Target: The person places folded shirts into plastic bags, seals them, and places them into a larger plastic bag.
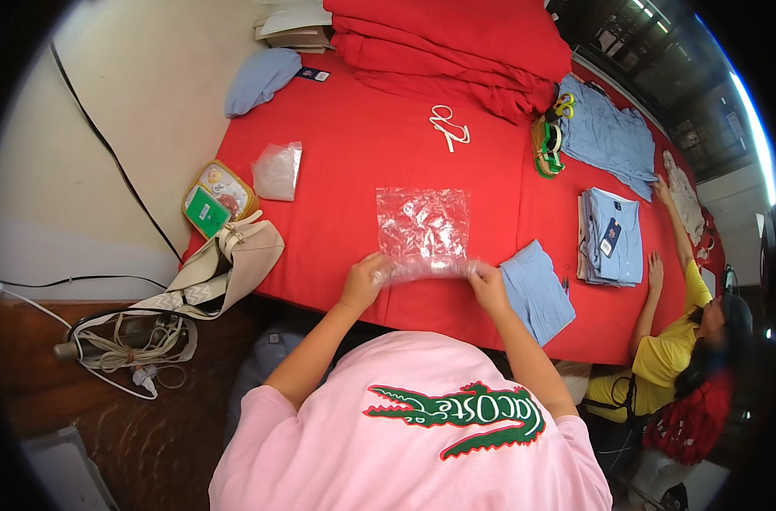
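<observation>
A clear plastic bag [423,230] lay flat on the red tabletop [345,145], directly in front of the person in the pink shirt. Its near edge was bunched between both hands, and the rest of it stretched away from them toward the middle of the tabletop. The left hand [364,281] pinched the bag's near left corner, fingers curled closed around the crumpled plastic. The right hand [488,285] gripped the near right corner in the same way, closed on the film. The two hands sat at about the same level, apart by the width of the bag.

Just to the right of the right hand lay a folded light blue garment [537,289], close to but not touching the bag. Farther right stood a stack of folded blue shirts [614,234], with another person's hand [655,272] resting beside it. To the left, well apart from the bag, were a smaller plastic bag [277,170], a yellow pouch [218,200] and a beige handbag [235,255] at the tabletop's edge. A white cord [449,126] lay beyond the bag, near a pile of red cloth [456,43].
</observation>
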Motion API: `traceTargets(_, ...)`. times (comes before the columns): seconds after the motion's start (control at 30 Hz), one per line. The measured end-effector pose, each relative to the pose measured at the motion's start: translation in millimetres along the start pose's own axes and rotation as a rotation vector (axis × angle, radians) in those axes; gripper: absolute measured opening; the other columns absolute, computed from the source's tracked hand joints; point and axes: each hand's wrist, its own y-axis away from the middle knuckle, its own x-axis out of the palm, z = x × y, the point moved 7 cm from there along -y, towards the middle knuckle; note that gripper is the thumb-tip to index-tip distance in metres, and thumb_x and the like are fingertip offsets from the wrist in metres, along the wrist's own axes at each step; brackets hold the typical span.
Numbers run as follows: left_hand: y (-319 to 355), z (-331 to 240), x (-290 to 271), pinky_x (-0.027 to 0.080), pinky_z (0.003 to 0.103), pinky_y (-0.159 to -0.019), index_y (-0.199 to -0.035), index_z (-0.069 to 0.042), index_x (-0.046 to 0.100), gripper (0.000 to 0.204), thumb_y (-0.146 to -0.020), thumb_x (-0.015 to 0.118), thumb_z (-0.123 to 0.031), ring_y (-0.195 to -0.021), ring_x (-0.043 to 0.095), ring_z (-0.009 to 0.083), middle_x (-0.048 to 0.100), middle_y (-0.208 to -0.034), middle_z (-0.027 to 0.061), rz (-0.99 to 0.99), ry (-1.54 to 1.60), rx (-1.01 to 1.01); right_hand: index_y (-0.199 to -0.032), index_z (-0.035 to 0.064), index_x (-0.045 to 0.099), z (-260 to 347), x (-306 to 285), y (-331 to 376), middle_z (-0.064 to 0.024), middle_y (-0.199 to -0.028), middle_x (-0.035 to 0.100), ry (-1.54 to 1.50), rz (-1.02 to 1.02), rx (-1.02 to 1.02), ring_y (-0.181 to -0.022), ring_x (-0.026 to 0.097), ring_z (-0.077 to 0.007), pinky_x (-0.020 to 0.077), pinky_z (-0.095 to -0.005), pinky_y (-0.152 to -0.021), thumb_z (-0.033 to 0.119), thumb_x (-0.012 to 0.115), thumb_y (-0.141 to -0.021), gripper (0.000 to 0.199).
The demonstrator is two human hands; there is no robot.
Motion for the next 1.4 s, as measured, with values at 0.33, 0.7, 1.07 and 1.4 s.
traceTargets(0.33,-42.8,12.6,-10.3,0.056,0.048,-0.077,-0.110,0.001,0.062,0.026,-0.095,0.070,-0.019,-0.089,0.073,0.0361,0.072,-0.099,0.0225,-0.081,-0.335,-0.456,-0.097,0.0023,0.068,41.3,10.7,-51.4,-0.0186,-0.084,0.072,0.879,-0.213,0.200,-0.080,0.068,-0.0420,0.0537,-0.0514,-0.075,0.025,0.069,-0.096,0.023)
traceTargets(0.7,-69.2,-51.5,58.9,0.018,0.059,-0.127,-0.146,-0.006,0.054,0.060,-0.093,0.068,-0.029,-0.158,0.022,0.0373,0.030,-0.169,0.0153,0.073,-0.804,0.270,-0.154,0.0033,0.042,80.7,82.6,-65.0,-0.0253,-0.160,0.037,1.004,0.041,-0.476,-0.150,0.036,-0.0422,0.0303,-0.0527,-0.123,0.014,0.063,-0.095,0.063)
traceTargets(1.07,-98.7,-34.3,53.0,0.014,0.060,-0.127,-0.155,-0.017,0.050,0.065,-0.098,0.060,-0.046,-0.158,0.022,0.0389,0.034,-0.168,0.0152,0.178,-0.623,0.188,-0.159,0.0013,0.036,49.6,51.1,-72.8,-0.0227,-0.170,0.024,1.159,-0.065,-0.285,-0.159,0.021,-0.0393,0.0186,-0.0547,-0.127,0.054,0.056,-0.101,0.081)
traceTargets(1.4,-105.9,-31.7,66.9,0.011,0.064,-0.127,-0.159,-0.018,0.045,0.070,-0.098,0.057,-0.049,-0.158,0.023,0.0393,0.035,-0.167,0.0175,0.250,-0.767,0.168,-0.152,-0.0031,0.046,50.2,45.5,-75.8,-0.0277,-0.163,0.036,1.097,-0.126,-0.244,-0.155,0.028,-0.0426,0.0219,-0.0588,-0.125,0.052,0.056,-0.101,0.075)
